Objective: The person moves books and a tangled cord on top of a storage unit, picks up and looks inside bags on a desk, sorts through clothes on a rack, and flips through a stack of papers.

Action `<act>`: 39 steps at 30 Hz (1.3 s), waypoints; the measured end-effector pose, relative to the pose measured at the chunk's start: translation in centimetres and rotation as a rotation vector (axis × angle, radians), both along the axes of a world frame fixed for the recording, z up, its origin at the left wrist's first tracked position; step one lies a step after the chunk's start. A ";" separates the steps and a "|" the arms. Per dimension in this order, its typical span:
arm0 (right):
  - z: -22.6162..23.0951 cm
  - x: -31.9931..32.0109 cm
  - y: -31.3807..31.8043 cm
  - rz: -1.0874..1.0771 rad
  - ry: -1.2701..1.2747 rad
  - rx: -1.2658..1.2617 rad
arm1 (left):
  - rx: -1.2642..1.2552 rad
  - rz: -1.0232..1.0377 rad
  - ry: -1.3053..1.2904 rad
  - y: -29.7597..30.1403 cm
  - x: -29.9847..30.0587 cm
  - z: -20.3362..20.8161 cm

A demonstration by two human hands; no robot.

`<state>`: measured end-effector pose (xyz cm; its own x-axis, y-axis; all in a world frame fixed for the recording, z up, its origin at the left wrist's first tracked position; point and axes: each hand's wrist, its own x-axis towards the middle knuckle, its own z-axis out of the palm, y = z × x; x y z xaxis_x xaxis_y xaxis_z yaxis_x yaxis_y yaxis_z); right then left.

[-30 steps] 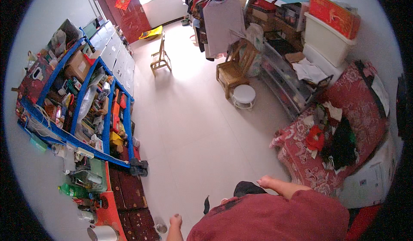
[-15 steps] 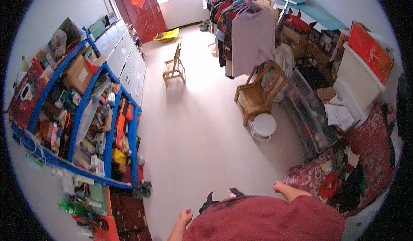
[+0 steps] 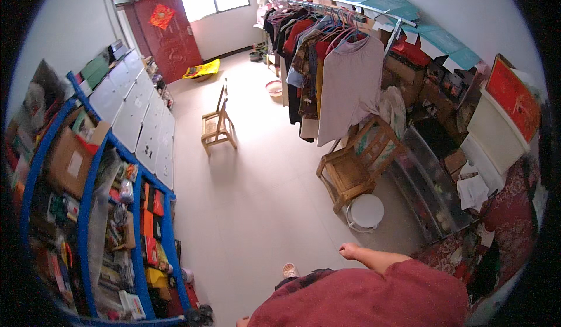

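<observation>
My right hand (image 3: 349, 250) reaches forward over the floor with its fingers curled in, and nothing shows in it. The nearest thing to it is a white round stool (image 3: 367, 211), a little farther off and apart from the hand. Only a sliver of my left hand (image 3: 242, 322) shows at the lower edge, its fingers hidden. Below my dark red top (image 3: 362, 298), one foot in a light slipper (image 3: 290, 270) is on the floor.
A blue-framed shelf (image 3: 87, 210) packed with boxes and tools lines the left, with white cabinets (image 3: 140, 111) beyond. A wooden chair (image 3: 217, 125) stands mid-floor. Another wooden chair (image 3: 349, 166) is by the stool, near a clothes rack (image 3: 350, 87). A red door (image 3: 169, 41) is at the back.
The view has moved forward: the shelf, chairs and stool appear lower and nearer. My left hand has dropped almost out of view; my right hand has shifted leftward. A slippered foot has come into view.
</observation>
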<state>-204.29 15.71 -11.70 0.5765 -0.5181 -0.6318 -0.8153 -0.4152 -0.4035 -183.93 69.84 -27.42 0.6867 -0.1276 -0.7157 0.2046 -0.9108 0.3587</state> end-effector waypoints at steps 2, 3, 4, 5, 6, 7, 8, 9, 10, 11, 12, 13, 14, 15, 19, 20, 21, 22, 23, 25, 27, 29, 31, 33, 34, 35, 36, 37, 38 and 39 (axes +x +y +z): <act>-0.6 2.1 -1.5 -0.028 0.049 0.017 | -0.113 0.054 0.013 -4.7 6.8 0.3; -1.3 3.1 -2.4 -0.041 0.097 0.031 | -0.170 0.090 0.040 -7.3 10.2 0.7; -2.0 3.7 -3.2 -0.059 0.111 0.037 | -0.182 -0.009 -0.049 -9.9 13.7 1.9; -2.9 3.9 -4.1 -0.100 0.112 0.011 | -0.197 -0.115 -0.129 -14.2 16.7 4.8; -3.6 4.0 -5.1 -0.135 0.113 -0.017 | -0.178 -0.185 -0.157 -18.8 18.7 8.1; -3.1 4.2 -5.7 -0.143 0.129 0.001 | -0.146 -0.247 -0.192 -24.0 20.4 14.7; -2.4 5.2 -6.5 -0.200 0.134 0.036 | -0.142 -0.280 -0.204 -27.3 22.3 17.8; -1.7 6.1 -7.2 -0.250 0.141 0.070 | -0.180 -0.250 -0.187 -29.4 23.9 18.5; -1.1 6.8 -8.2 -0.315 0.148 0.117 | -0.191 -0.262 -0.186 -32.1 25.7 19.8; -0.2 7.4 -9.0 -0.324 0.174 0.162 | -0.199 -0.273 -0.180 -34.4 27.0 20.6; 0.1 8.1 -10.2 -0.331 0.204 0.207 | -0.204 -0.234 -0.186 -36.6 27.9 21.2; -1.4 7.7 -11.9 -0.323 0.210 0.210 | -0.220 -0.218 -0.190 -39.3 28.9 21.0; -3.3 7.5 -13.3 -0.260 0.215 0.225 | -0.210 -0.199 -0.194 -39.9 29.9 19.5; -4.7 8.5 -15.4 -0.194 0.219 0.231 | -0.272 -0.102 -0.108 -40.4 30.9 17.4; -6.0 16.6 -25.4 0.033 0.336 0.061 | -0.161 -0.171 0.001 -44.5 32.1 19.1; -4.9 19.9 -27.5 -0.056 0.269 0.015 | -0.155 -0.172 -0.013 -44.5 32.6 19.8; -3.5 23.1 -29.7 -0.160 0.203 -0.038 | -0.159 -0.188 -0.023 -44.7 33.2 19.4; -3.8 26.1 -32.5 -0.160 0.205 -0.061 | -0.118 -0.144 0.015 -44.1 34.1 17.3; -4.2 28.7 -35.0 -0.164 0.214 -0.079 | -0.073 -0.106 0.055 -43.7 35.1 15.2; 0.2 37.5 -37.5 -0.230 0.011 -0.029 | -0.066 -0.114 0.011 -37.9 36.3 4.6; -1.8 43.1 -40.7 -0.225 -0.118 -0.026 | 0.036 -0.086 0.066 -38.8 39.3 2.6; -1.0 49.5 -42.4 -0.256 -0.242 0.076 | 0.094 -0.047 0.096 -40.4 42.8 2.5; 0.9 54.7 -42.8 -0.181 -0.249 0.040 | 0.101 -0.029 0.086 -42.1 46.8 2.1; 1.6 58.2 -43.9 -0.104 -0.253 -0.010 | 0.067 -0.032 0.044 -45.4 51.8 2.0; 1.2 59.3 -44.5 -0.063 -0.178 0.003 | 0.047 -0.041 0.010 -47.6 54.8 1.8; 1.1 60.6 -45.2 -0.022 -0.106 0.019 | 0.035 -0.046 -0.029 -50.1 57.8 2.3; 1.9 60.9 -46.2 -0.044 -0.036 0.015 | -0.028 -0.065 -0.006 -56.1 61.5 7.3; 1.5 61.1 -47.2 -0.087 -0.026 0.022 | -0.086 -0.085 0.012 -61.9 64.5 13.3; 1.5 62.5 -48.1 -0.144 -0.027 0.039 | -0.088 -0.075 -0.021 -63.3 67.4 13.0; 1.3 63.7 -49.5 -0.210 -0.026 0.043 | -0.104 -0.074 -0.050 -65.5 70.4 12.5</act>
<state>-140.56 -33.78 -10.42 0.4751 -0.6015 -0.6423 -0.8713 -0.2197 -0.4388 -113.53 4.29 -14.93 0.7075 -0.2509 -0.6607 0.1178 -0.8799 0.4602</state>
